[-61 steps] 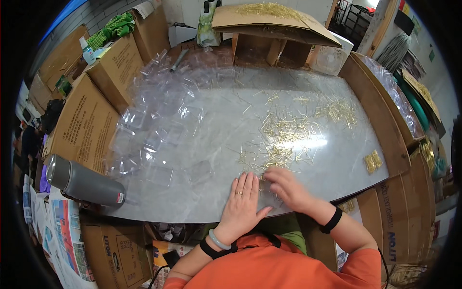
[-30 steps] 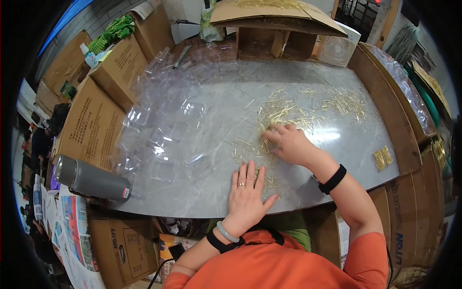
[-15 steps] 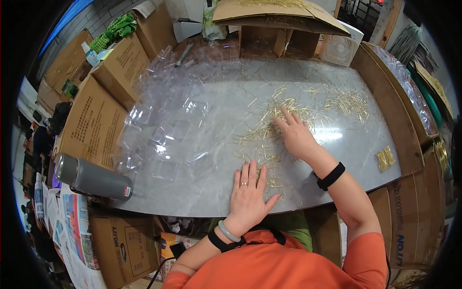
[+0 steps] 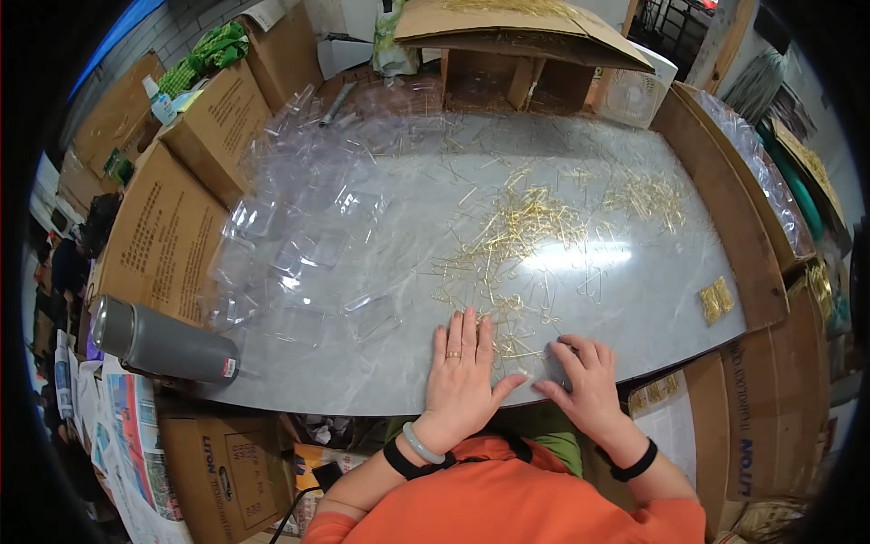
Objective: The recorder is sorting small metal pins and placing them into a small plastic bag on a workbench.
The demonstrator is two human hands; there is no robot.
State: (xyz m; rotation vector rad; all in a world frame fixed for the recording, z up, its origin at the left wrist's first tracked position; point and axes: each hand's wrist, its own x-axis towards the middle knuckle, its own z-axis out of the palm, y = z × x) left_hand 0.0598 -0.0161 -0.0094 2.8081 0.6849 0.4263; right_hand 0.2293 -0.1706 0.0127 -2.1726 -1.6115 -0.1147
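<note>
My left hand [image 4: 460, 372] lies flat near the table's front edge, fingers straight and thumb out, with gold wire hooks [image 4: 506, 343] just beside and beyond its fingertips. To its right, my right hand [image 4: 587, 374] rests on the tabletop with its fingers bent and apart; nothing shows in it, though its palm side is hidden. A larger heap of gold wire hooks [image 4: 527, 222] spreads over the middle of the grey table [image 4: 408, 272]. Another loose scatter of hooks [image 4: 648, 199] lies at the far right. Two small packed bundles of gold hooks [image 4: 716, 300] sit near the right edge.
Clear plastic boxes [image 4: 299, 245] cover the left of the table. A grey bottle [image 4: 168, 340] lies at the front left. Cardboard boxes [image 4: 163, 240] wall the left side, and a cardboard strip [image 4: 725, 199] borders the right. An open carton [image 4: 485, 77] and a white fan [image 4: 634, 95] stand behind.
My right hand has drawn back from the central heap toward the front edge, beside my left hand. Some hooks now lie nearer the front. The left hand has hardly moved.
</note>
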